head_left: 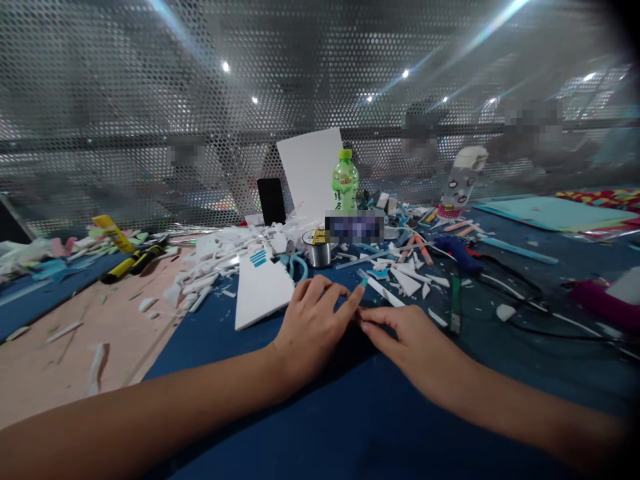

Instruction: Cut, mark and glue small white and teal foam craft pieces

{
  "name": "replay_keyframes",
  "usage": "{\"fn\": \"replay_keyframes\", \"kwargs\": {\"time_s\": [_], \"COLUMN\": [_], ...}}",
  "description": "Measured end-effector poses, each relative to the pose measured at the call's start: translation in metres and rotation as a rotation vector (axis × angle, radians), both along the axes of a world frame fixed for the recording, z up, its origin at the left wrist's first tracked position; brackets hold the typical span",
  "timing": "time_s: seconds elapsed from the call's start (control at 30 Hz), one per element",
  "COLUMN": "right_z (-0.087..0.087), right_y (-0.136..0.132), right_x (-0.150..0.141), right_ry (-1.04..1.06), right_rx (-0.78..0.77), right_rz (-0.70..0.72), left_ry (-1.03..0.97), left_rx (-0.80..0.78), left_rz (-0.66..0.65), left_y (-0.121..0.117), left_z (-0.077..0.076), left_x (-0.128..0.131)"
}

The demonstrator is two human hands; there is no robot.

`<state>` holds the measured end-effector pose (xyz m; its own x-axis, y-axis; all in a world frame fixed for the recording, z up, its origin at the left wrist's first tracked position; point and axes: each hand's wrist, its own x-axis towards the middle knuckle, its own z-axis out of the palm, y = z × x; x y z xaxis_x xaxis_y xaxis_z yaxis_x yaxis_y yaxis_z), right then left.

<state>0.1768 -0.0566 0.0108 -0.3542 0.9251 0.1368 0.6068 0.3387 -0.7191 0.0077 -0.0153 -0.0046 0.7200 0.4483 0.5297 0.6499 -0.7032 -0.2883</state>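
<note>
My left hand is over the blue table mat, palm down with its fingers bent. A small teal piece shows at its fingertips. My right hand meets it from the right, thumb and fingers pinched together; whatever lies between them is hidden. Beside the left hand a white foam board with blue stripes lies at a slant. Blue-handled scissors and a spool of silver wire are just beyond the knuckles. A pale strip lies past the fingertips.
White foam scraps litter the middle. Behind them stand a green bottle, a phone and a white sheet. To the right are a blue glue gun, cables and a tumbler; yellow-black cutters lie left.
</note>
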Motion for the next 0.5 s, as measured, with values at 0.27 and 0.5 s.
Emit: {"fn": "replay_keyframes", "kwargs": {"time_s": [0.27, 0.5], "right_z": [0.001, 0.009], "right_y": [0.000, 0.010], "right_x": [0.000, 0.015], "right_ry": [-0.101, -0.076], "right_rx": [0.084, 0.242], "right_rz": [-0.091, -0.092], "left_ry": [-0.153, -0.455], "left_rx": [-0.111, -0.347], "left_rz": [-0.085, -0.279], "left_y": [0.003, 0.014], "left_z": [-0.001, -0.003], "left_x": [0.001, 0.000]}}
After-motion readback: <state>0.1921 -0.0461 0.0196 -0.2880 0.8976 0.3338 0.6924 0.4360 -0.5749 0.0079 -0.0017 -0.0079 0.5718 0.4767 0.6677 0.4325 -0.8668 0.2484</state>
